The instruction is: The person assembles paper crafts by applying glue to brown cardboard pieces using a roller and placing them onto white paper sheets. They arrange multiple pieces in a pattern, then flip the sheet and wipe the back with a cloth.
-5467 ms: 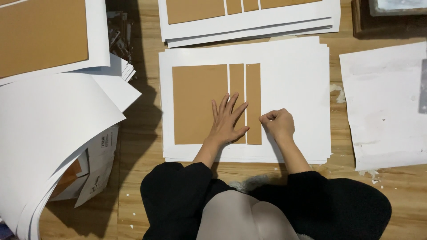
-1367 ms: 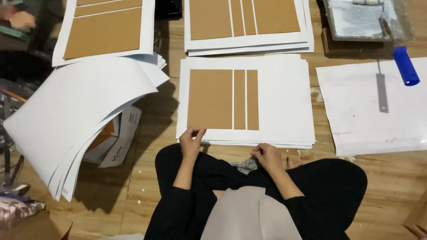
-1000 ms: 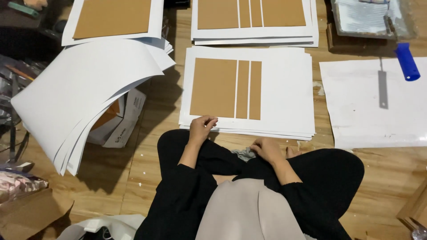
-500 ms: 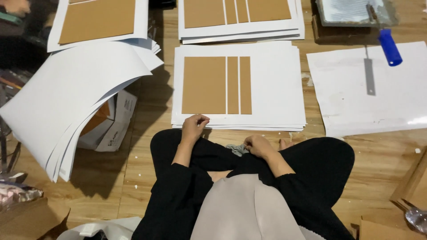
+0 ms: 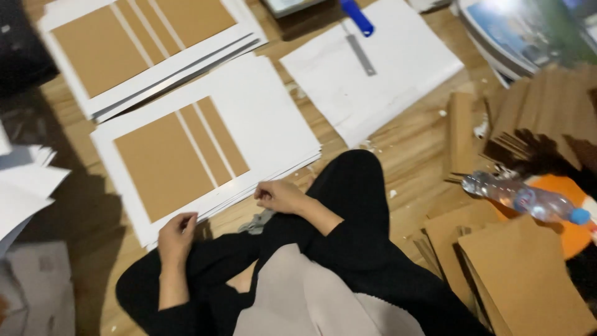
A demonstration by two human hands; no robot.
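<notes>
Peering down, I find several things cut off: the upper stack of sheets (image 5: 143, 50) runs out of view at 11 o'clock, loose white paper (image 5: 25, 193) is clipped at 9 o'clock, and the blue-handled tool (image 5: 356, 17) at 12 o'clock shows only in part. A small grey object (image 5: 256, 223) beside the knee is too blurred for me to name. My concern is the near stack of white sheets (image 5: 205, 137), its top one carrying three brown card panels (image 5: 180, 158). I see the left hand (image 5: 176, 235) at the stack's 6 o'clock edge, fingers curled on the corner. At about 4 o'clock, the right hand (image 5: 280, 196) rests loosely closed just beside the edge; I cannot tell whether it pinches anything.
</notes>
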